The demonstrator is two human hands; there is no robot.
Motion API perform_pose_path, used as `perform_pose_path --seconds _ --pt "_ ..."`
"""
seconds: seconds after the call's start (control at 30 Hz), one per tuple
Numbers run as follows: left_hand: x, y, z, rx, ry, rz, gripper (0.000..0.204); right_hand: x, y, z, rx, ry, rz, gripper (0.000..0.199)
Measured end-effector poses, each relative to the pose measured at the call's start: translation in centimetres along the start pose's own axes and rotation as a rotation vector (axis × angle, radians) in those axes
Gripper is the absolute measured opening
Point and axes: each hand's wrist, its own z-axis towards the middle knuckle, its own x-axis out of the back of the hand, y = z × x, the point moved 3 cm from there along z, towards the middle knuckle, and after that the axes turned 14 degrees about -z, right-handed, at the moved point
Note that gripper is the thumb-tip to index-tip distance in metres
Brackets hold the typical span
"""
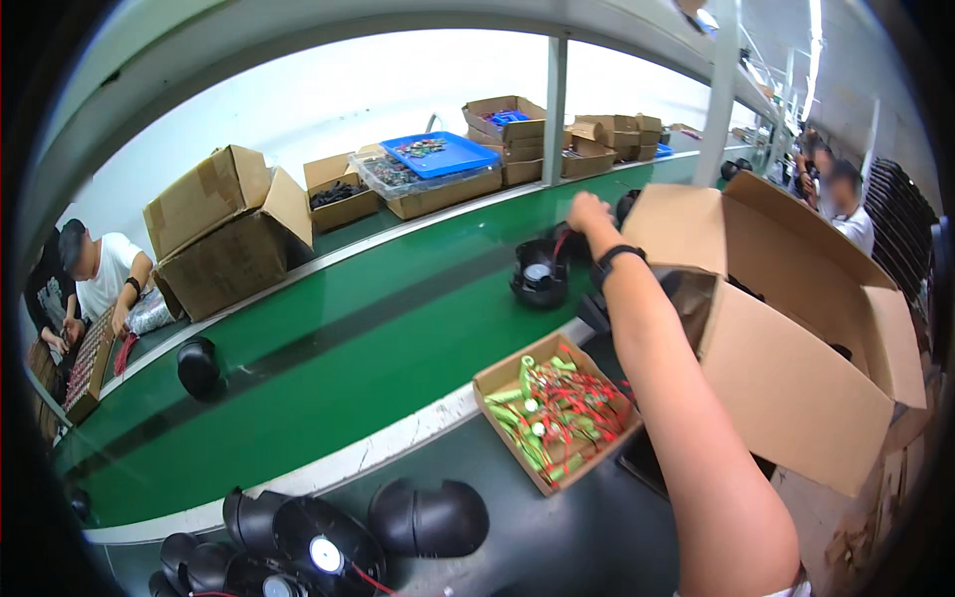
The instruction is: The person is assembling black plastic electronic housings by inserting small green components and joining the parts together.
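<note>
My right arm stretches over the green conveyor belt (328,348), and my right hand (591,213) is above its far part with fingers curled closed. What they hold, if anything, is hidden. Just below the hand, a round black plastic housing (539,287) with a pale disc inside sits on the belt, and a red wire (560,242) shows beside it. More dark housings are partly hidden behind my wrist, which wears a black band (619,261). Under my forearm lies a shallow cardboard box (512,443) of green-wrapped cells with red and black wires. My left hand is out of view.
Black housings (428,519) crowd the near bench. Another housing (198,367) rides the belt at left. A large open carton (796,383) flanks my arm at right. Cartons and a blue tray (443,152) line the far side; co-workers (109,269) sit at far left and far right.
</note>
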Motion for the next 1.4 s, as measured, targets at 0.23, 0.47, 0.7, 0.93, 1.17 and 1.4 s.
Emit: perform_pose_path --seconds 0.23,0.47,0.7,0.93,1.17,1.4 --pt "0.9 0.3 2.0 0.596 -0.264 0.011 0.049 -3.3 3.1 4.2 -0.074 -0.087 -0.093 0.086" --pt "0.1 1.2 1.8 0.219 -0.097 -0.173 0.048 -4.9 2.9 5.3 0.271 -0.616 0.181 0.053" --pt "0.9 -1.0 2.4 -0.345 -0.414 -0.143 0.048 -3.8 14.8 9.5 0.595 -0.155 -0.008 0.055" --pt "-0.5 2.4 2.8 -0.438 -0.273 0.137 0.046 -2.3 -10.5 -11.2 0.453 -0.731 0.162 0.103" --pt "-0.3 2.4 3.3 -0.48 -0.323 0.147 0.035 0.2 -18.7 -24.5 0.879 -0.71 0.084 0.096" --pt "-0.2 1.4 3.0 -0.489 -0.344 0.143 0.04 1.6 -19.4 -33.8 1.113 -0.368 0.234 0.096"
